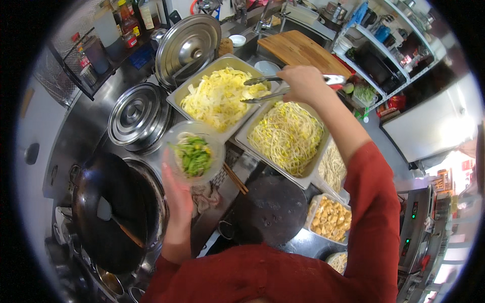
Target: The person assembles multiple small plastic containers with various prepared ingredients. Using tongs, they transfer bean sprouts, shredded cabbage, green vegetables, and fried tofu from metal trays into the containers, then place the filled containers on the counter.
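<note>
It's a kitchen w/ wok (103,242), pot lids (132,113), tap (262,24) (& btls. (128,21)).

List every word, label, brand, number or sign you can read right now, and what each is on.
No legible text to quote.
Bottles on the upper-left shelf: labels too small to read.
Green-lit displays at right: too small and blurred.
Clear bowl in the left hand: no print visible.
Tongs in the right hand: none I can make out.
</note>
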Available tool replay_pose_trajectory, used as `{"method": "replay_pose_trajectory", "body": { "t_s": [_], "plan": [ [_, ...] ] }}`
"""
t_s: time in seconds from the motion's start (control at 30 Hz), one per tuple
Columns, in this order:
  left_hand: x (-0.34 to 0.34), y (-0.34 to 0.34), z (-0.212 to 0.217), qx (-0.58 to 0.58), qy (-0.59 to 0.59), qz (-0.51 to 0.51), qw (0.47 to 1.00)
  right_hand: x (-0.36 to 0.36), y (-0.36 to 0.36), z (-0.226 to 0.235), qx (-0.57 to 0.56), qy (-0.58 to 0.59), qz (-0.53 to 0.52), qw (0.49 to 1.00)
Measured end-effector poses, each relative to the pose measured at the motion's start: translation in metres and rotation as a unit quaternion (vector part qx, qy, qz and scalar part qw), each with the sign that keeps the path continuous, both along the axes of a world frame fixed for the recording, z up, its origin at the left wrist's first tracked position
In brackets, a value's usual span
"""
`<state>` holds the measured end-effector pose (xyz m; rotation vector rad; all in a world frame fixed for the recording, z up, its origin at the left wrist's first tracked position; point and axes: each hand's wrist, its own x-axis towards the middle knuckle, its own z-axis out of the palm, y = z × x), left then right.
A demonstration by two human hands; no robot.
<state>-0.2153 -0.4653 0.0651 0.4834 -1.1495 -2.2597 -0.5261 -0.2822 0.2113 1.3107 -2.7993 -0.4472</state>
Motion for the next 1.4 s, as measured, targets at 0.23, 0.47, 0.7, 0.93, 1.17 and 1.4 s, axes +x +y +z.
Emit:
{"method": "replay_pose_trajectory", "body": {
  "t_s": [0.23,0.47,0.7,0.93,1.17,1.4],
  "plan": [
    [-0.023,-0.06,0.009,0.04,-0.008,0.104,0.994,-0.072,-0.093,-0.041,0.239,-0.132,-0.129,0.953],
    [-0.081,-0.078,0.002,0.006,-0.01,0.086,0.996,-0.063,-0.055,-0.037,0.069,-0.032,-0.079,0.994],
    [-0.14,-0.082,-0.009,-0.104,-0.085,0.041,0.99,-0.053,-0.027,0.032,-0.051,-0.03,-0.052,0.997],
    [-0.184,-0.077,-0.018,-0.126,-0.108,0.025,0.986,-0.037,0.0,0.11,-0.198,-0.098,-0.048,0.974],
    [-0.204,-0.071,-0.028,-0.044,-0.132,-0.005,0.99,-0.033,0.026,0.15,-0.3,-0.202,-0.012,0.932],
    [-0.198,-0.06,-0.028,0.004,-0.079,-0.04,0.996,-0.008,-0.049,0.067,-0.145,-0.118,0.011,0.982]
  ]
}}
